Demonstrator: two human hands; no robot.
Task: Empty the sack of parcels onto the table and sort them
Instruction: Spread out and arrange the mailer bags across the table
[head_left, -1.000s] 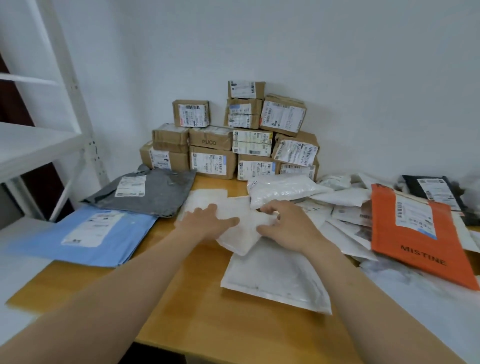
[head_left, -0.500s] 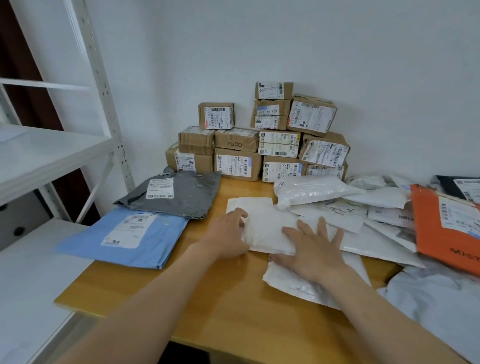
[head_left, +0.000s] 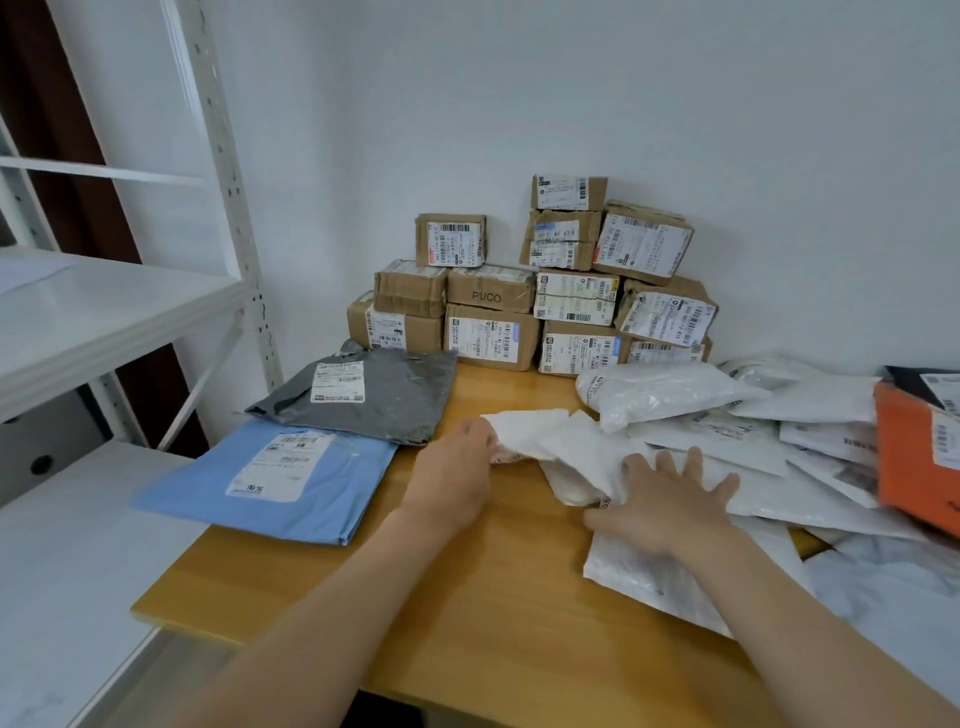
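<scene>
My left hand (head_left: 457, 467) grips the left edge of a white padded envelope (head_left: 550, 436) lying mid-table. My right hand (head_left: 670, 499) lies flat with fingers spread on the overlapping white mailers (head_left: 649, 577) beside it. More white plastic parcels (head_left: 670, 389) spread to the right, and an orange mailer (head_left: 914, 457) sits at the right edge. A grey mailer (head_left: 374, 395) and a blue mailer (head_left: 270, 478) lie on the table's left side. Brown cardboard boxes (head_left: 540, 296) are stacked against the back wall.
The wooden table (head_left: 467, 597) has bare surface near its front edge. A white metal shelf rack (head_left: 104, 312) stands at the left, close to the table. A pale grey sack or sheet (head_left: 893, 592) lies at the lower right.
The view swung left. My left hand pulled the white envelope leftward and lifted its edge. My right hand flattened and spread over the other mailers.
</scene>
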